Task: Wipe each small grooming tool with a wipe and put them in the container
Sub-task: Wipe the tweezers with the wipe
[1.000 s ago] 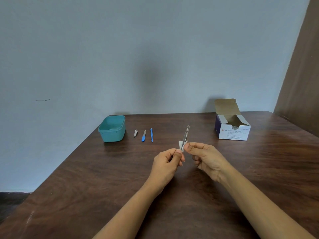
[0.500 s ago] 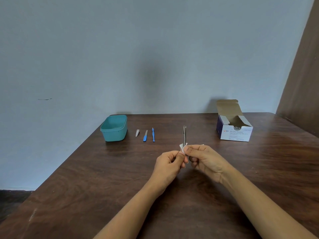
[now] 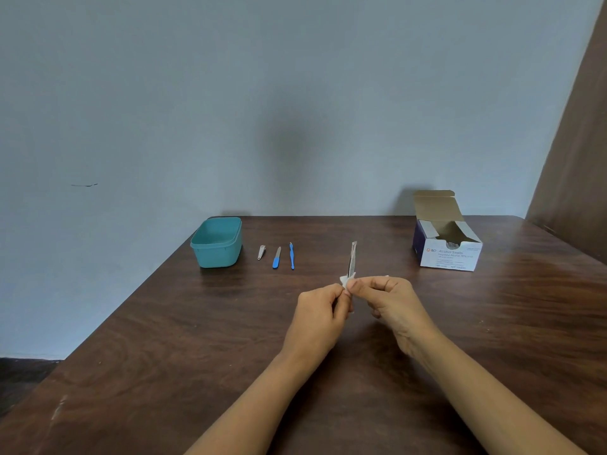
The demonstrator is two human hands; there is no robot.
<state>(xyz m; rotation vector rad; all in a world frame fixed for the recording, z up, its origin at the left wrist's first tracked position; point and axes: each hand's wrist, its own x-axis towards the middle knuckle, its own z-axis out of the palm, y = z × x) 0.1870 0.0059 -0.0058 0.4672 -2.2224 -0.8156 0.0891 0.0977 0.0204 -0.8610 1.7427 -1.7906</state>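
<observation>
At frame centre, left hand [image 3: 320, 310] pinches tweezers [image 3: 351, 260] base; right hand [image 3: 389, 295] pinches wipe [image 3: 344, 281] around them. Thin, stiff, slippery: hold low.

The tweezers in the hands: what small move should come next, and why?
Probably slide the wipe up along the tweezers: it sits bunched at their lower end, pinched by the right hand, while the left hand holds the base and the upper metal stands bare.
</observation>
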